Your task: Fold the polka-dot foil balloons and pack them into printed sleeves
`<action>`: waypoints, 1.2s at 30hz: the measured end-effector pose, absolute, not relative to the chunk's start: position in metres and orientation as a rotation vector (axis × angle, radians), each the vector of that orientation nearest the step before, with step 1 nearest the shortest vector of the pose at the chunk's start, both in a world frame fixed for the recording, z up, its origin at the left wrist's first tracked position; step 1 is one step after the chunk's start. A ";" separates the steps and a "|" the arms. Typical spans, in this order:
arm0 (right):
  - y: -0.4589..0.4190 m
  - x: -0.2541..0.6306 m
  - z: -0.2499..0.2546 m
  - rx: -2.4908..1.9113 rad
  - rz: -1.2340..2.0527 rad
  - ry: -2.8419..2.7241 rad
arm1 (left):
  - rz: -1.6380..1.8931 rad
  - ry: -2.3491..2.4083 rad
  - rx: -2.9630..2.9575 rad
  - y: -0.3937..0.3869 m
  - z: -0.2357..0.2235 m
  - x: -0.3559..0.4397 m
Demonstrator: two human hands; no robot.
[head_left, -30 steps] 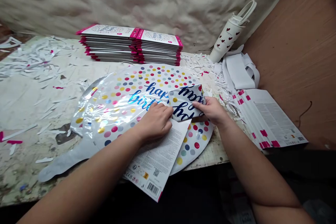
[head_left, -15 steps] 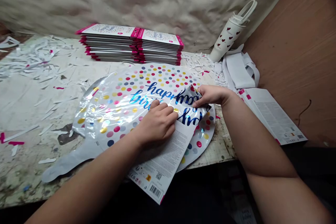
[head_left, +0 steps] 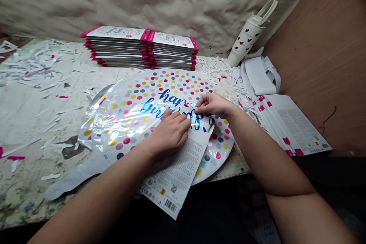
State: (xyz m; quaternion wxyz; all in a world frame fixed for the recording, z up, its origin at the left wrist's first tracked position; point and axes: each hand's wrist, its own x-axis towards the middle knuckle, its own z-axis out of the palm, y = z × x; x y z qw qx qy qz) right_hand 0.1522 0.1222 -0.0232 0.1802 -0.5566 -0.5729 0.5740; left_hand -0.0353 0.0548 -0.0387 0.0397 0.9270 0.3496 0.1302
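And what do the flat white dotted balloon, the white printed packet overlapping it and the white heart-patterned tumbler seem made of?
Flat white dotted balloon: glossy thin film, probably foil or plastic, given bright glints and creases.
White printed packet: likely card or paper, low sheen, with straight edges.
White heart-patterned tumbler: smooth, even surface; coated metal or plastic, can't tell which.

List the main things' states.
Dotted white round balloon: flat, uninflated.
Blue-lettered white foil piece: pinched by right hand.
White rectangular paper packet: under left hand.
Pink-edged white paper packets: stacked.
White heart-print tumbler: lidded, handle raised.
White paper strips: scattered.
White printed packets, right: fanned.
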 end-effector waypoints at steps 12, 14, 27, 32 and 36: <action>0.079 0.157 -0.019 -1.182 1.360 -1.365 | 0.515 1.300 2.858 0.053 -0.021 -0.040; 0.061 0.156 -0.025 -1.015 1.549 -1.151 | 0.656 1.372 2.833 0.051 -0.015 -0.042; 0.026 0.133 -0.006 -0.851 1.473 -1.170 | 0.998 0.951 1.037 0.009 0.004 -0.052; 0.046 0.145 -0.010 -1.300 1.253 -1.463 | 0.924 1.052 0.823 0.004 -0.017 -0.055; 0.037 0.137 -0.014 -1.473 0.410 -1.893 | 0.940 1.174 0.929 -0.005 -0.032 -0.049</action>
